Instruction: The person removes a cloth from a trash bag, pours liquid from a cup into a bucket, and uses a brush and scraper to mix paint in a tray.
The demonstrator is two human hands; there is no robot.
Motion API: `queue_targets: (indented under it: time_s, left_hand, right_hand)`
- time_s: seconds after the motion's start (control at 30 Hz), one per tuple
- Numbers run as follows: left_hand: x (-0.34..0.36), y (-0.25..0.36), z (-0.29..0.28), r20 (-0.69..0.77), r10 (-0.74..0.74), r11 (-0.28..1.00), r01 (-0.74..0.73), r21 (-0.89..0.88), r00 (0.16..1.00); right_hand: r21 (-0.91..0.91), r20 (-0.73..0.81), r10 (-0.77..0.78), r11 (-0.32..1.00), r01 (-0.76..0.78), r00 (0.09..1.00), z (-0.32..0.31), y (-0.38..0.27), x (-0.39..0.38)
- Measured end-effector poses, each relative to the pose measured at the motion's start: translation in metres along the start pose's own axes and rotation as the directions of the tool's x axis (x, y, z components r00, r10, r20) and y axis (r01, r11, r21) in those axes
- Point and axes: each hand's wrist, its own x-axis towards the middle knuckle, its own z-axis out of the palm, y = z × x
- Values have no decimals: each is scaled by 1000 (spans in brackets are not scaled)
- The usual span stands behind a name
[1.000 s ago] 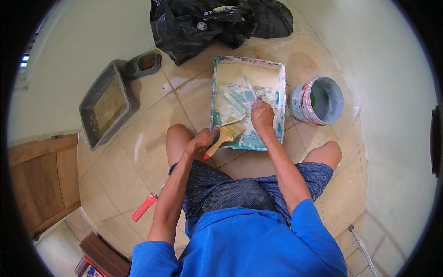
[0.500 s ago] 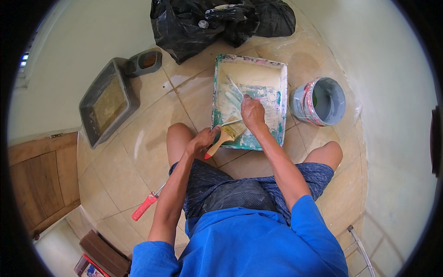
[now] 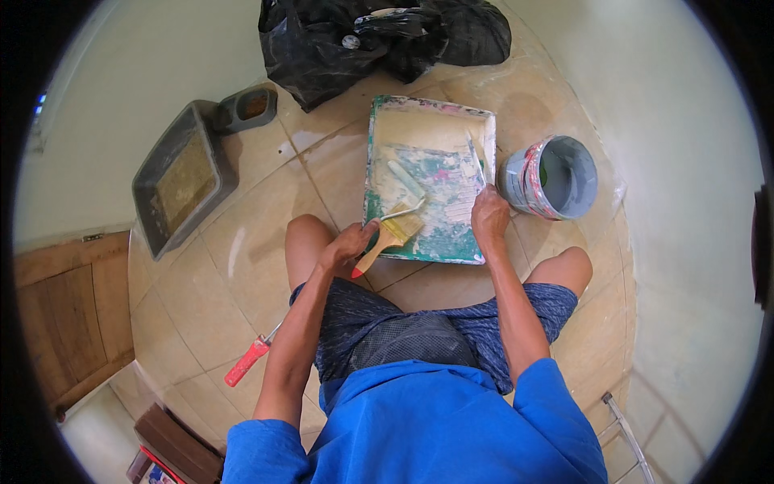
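My left hand (image 3: 355, 242) is closed round the metal rod of a paint roller (image 3: 407, 179). Its pale sleeve lies in the paint tray (image 3: 368, 173), and its red handle (image 3: 247, 360) sticks out beyond my left forearm. Beside that hand, a paintbrush (image 3: 389, 240) with a wooden, red-tipped handle rests across the tray's near edge. At the tray's right side my right hand (image 3: 490, 214) grips a long, thin, pale blade-like tool (image 3: 476, 157), its tip pointing away over the tray; its exact kind is unclear. Cream paint covers the tray's far end, with green and white smears nearer me.
A paint-streaked bucket (image 3: 524, 177) stands right of the tray. Black plastic bags (image 3: 347, 56) lie at the back. A grey litter-tray-like bin (image 3: 147, 189) and a small grey bowl (image 3: 230, 114) sit at left. A wooden door (image 3: 72, 323) and pale walls border the tiled floor.
My right hand has moved right with the thin tool, from the tray's middle to its right edge. The left hand still grips the roller's rod in about the same place.
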Motion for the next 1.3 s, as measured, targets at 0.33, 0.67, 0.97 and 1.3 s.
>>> queue_targets:
  time_s: [0.33,0.67,0.97,1.3]
  left_hand:
    - [4,-1,-2,71,-87,996,86,13,994]
    - [3,-1,1,-39,-58,996,61,64,998]
    - [2,-8,-2,-16,-38,998,38,47,999]
    - [-6,14,-2,45,-119,992,120,-40,992]
  right_hand:
    - [46,-63,16,999,-13,998,0,-8,4]
    - [53,-73,-4,999,8,997,-5,5,1]
    - [103,-44,-37,994,41,998,-22,-4,-3]
    - [137,0,-9,991,9,1000,-13,-20,-8]
